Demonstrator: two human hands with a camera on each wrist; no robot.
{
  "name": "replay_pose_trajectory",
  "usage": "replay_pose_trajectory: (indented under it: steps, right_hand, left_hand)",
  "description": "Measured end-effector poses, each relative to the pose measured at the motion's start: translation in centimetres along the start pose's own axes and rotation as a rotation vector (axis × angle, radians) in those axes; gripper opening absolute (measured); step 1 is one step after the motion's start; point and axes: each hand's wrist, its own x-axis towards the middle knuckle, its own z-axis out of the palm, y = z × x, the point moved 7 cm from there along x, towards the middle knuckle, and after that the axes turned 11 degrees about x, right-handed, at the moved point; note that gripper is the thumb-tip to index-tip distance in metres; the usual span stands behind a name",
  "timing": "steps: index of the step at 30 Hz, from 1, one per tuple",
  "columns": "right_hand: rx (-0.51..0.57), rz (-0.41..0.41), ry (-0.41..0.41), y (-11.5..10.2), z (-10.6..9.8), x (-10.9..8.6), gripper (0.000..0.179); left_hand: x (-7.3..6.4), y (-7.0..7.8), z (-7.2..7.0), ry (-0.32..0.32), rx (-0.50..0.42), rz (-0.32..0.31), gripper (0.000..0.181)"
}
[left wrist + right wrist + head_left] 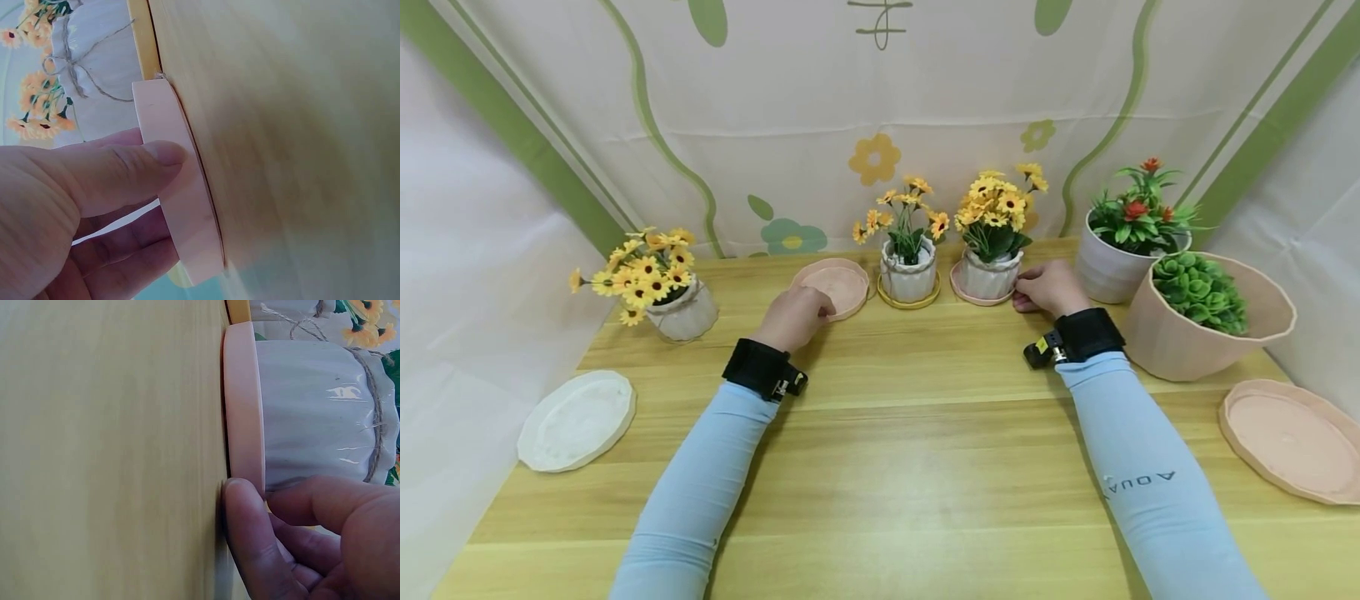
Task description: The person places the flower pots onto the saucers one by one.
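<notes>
My left hand (pixel 795 317) pinches the near-left rim of a pink plant saucer (pixel 837 283) that bears no pot. In the left wrist view, the thumb presses the outside of that saucer's wall (pixel 181 206). My right hand (pixel 1051 287) pinches the right edge of a smaller pink saucer (pixel 244 406), under a white pot (pixel 989 275) of yellow flowers. Between the hands, another white flower pot (pixel 908 275) stands on a yellow saucer (pixel 910 303). Both wrist views show the saucers low against the tabletop.
At the left are a third yellow-flower pot (pixel 683 310) and a white saucer (pixel 577 419). On the right stand a white pot (pixel 1112 262) with red flowers, a large pink pot (pixel 1180 333) with green foliage, and a large pink saucer (pixel 1296 437). A patterned curtain (pixel 925 75) hangs behind.
</notes>
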Motion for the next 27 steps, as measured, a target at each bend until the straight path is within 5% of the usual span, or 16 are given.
replay_pose_trajectory:
  steps: [19, 27]
  right_hand:
    - [0.012, 0.008, 0.002, 0.1, 0.0, 0.1, 0.038]
    - [0.030, 0.018, -0.007, 0.5, 0.0, 0.4, 0.039]
  left_hand:
    - [-0.1, -0.3, -0.1, -0.048, -0.009, -0.043, 0.015]
    - [-0.6, -2.7, -1.2, 0.008, -0.161, -0.100, 0.017]
